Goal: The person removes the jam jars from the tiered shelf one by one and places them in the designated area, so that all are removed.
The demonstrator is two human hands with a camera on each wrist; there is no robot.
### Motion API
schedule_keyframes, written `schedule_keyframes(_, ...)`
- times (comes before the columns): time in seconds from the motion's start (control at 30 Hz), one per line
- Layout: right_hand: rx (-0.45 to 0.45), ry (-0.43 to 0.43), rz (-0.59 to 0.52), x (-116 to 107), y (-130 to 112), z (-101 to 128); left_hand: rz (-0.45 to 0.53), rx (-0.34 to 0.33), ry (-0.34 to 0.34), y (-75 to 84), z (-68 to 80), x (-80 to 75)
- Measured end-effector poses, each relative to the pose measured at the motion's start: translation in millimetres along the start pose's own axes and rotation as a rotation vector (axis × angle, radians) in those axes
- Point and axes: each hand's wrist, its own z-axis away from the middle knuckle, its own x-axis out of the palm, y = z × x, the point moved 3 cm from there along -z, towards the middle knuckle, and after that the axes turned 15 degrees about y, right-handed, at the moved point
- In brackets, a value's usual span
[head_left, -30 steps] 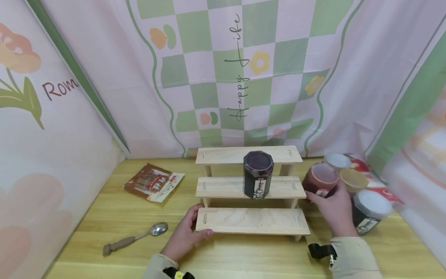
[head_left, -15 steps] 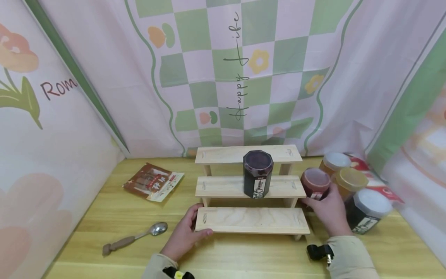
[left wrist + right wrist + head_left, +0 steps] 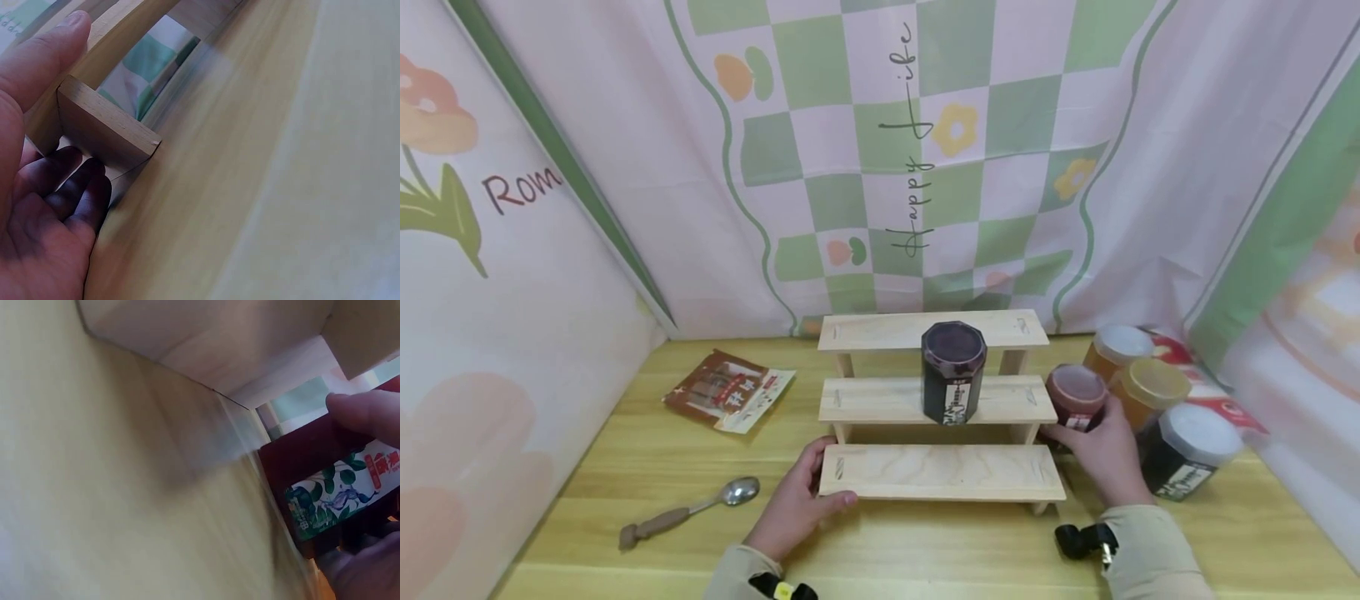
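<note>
A three-tier wooden step shelf (image 3: 940,473) stands mid-table. A dark hexagonal jar (image 3: 953,372) sits on its middle tier. My left hand (image 3: 818,485) grips the left end of the bottom tier; in the left wrist view the thumb (image 3: 53,50) lies on top and the fingers (image 3: 75,187) curl under beside the shelf leg (image 3: 103,131). My right hand (image 3: 1086,437) holds a red-lidded jar (image 3: 1077,393) just off the shelf's right end. In the right wrist view its thumb (image 3: 365,407) presses the jar's labelled side (image 3: 325,487).
Three more jars cluster at the right: an orange jar with a white lid (image 3: 1120,346), a yellow-lidded one (image 3: 1156,385) and a dark one with a white lid (image 3: 1191,450). A snack packet (image 3: 728,390) and a spoon (image 3: 688,512) lie to the left. Cloth walls enclose the table (image 3: 925,550).
My right hand has brought the red-lidded jar slightly left and down, closer to the shelf's right end. The left hand has stayed on the bottom tier.
</note>
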Motion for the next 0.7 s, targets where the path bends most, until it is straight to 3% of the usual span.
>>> schedule_keyframes(0.43,0.065,-0.058,0.018,12.8,8.1,-2.8,-0.030,0.007,0.017,-1.9,2.0,-2.7)
schedule_keyframes(0.7,0.056,0.009,0.087,13.5,11.3,-11.0,-0.026,0.011,-0.001,-4.4,-0.5,-0.7)
